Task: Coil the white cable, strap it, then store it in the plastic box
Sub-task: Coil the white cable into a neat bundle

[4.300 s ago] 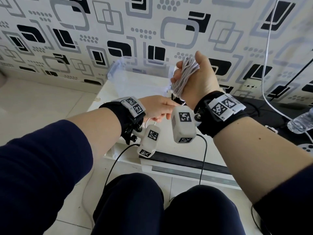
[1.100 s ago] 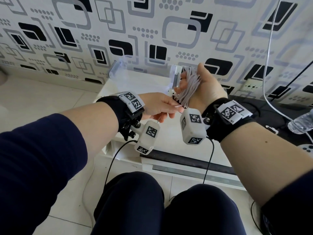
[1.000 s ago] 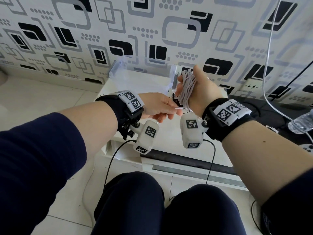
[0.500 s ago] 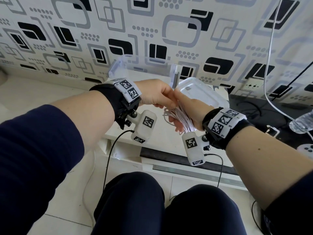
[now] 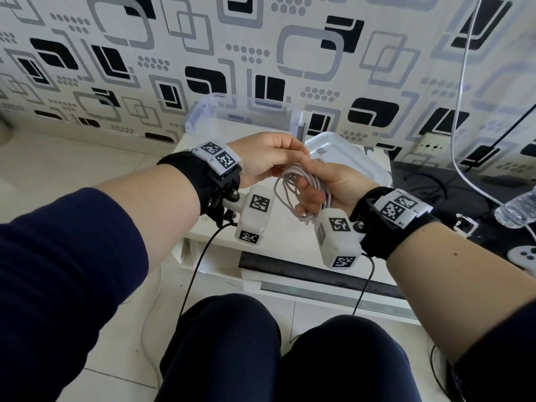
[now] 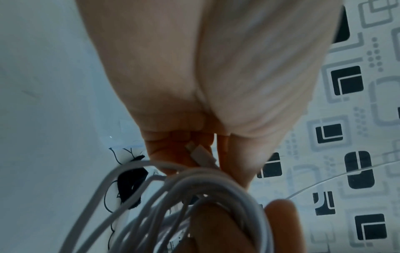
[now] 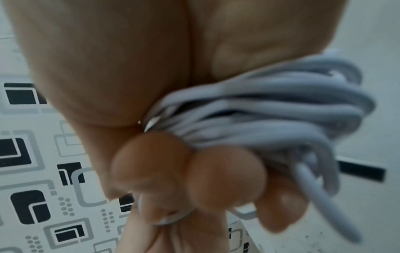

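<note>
The white cable is wound into a loose coil. My right hand grips it low in front of me, fingers curled round the bundle. My left hand is at the top of the coil and pinches the cable's plug end between its fingertips. A black, frayed strap-like piece shows behind the coil in the left wrist view. The clear plastic box stands open at the back of the low white table. Its lid lies just right of it, behind my hands.
A black mat covers the surface to the right, with a water bottle and a white game controller on it. A thin white cord hangs down the patterned wall near a socket. My knees are below the table edge.
My right hand has lowered the coil from in front of the box to just above the table. My left hand has risen to the coil's top and taken the cable end.
</note>
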